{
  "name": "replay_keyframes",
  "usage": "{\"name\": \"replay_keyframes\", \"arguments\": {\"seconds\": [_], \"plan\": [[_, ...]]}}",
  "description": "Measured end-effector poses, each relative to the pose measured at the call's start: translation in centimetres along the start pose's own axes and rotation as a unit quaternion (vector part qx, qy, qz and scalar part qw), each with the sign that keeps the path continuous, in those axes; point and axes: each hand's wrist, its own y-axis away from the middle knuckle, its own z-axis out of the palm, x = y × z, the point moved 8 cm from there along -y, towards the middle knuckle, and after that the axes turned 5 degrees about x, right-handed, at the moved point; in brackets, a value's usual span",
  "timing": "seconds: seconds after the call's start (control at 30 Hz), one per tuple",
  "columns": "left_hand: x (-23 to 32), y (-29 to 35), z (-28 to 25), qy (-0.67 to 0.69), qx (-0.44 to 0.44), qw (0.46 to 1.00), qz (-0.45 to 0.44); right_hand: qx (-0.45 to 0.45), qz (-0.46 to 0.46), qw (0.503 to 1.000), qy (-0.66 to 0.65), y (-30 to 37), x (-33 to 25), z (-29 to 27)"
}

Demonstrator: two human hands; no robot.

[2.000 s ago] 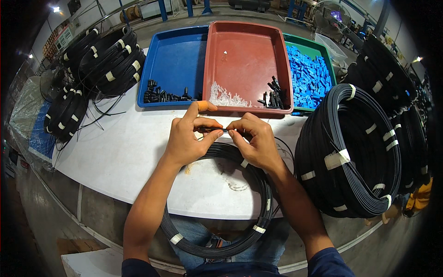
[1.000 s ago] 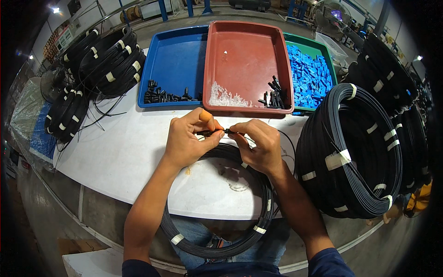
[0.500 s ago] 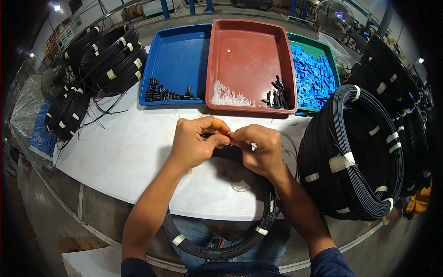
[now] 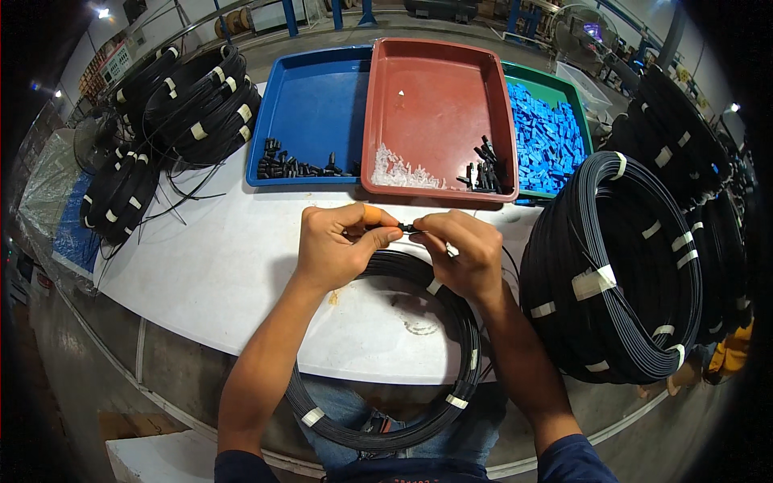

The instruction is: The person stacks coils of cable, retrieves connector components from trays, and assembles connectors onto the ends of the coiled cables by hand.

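Note:
Above the white tabletop, my left hand [image 4: 334,245] and my right hand [image 4: 467,253] meet fingertip to fingertip, both closed in a pinch. Between them shows a small black connector [image 4: 409,229], mostly covered by the fingers. An orange band wraps one finger of my left hand. Below my hands lies a coil of thin black cable [image 4: 465,322], bound with pieces of white tape. Its near part hangs over the table edge onto my lap. A thin black strand curves out beside my right hand; where it ends is hidden.
Beyond my hands stand a blue tray [image 4: 310,88] with black pieces, a red tray [image 4: 435,76] with clear and black pieces, and a green tray [image 4: 586,105] of blue pieces. Taped cable coils stand at right [image 4: 555,282] and left [image 4: 193,105]. A fan [image 4: 586,36] is behind.
My hands have drawn slightly apart, and the black connector now shows between the fingertips. My right hand has shifted a little to the right, uncovering more of the coil below.

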Motion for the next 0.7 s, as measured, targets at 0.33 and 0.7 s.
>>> {"name": "replay_keyframes", "arguments": {"seconds": [0.33, 0.7], "plan": [[3.0, 0.6, -0.1, -0.062, 0.017, 0.982, 0.179, -0.027, 0.165, 0.981, -0.094, 0.9, 2.1, 1.1], [2.6, 0.9, 0.5, -0.074, 0.008, 0.973, 0.217, -0.047, 0.129, 0.989, -0.054, 0.9, 1.9, 1.0]]}}
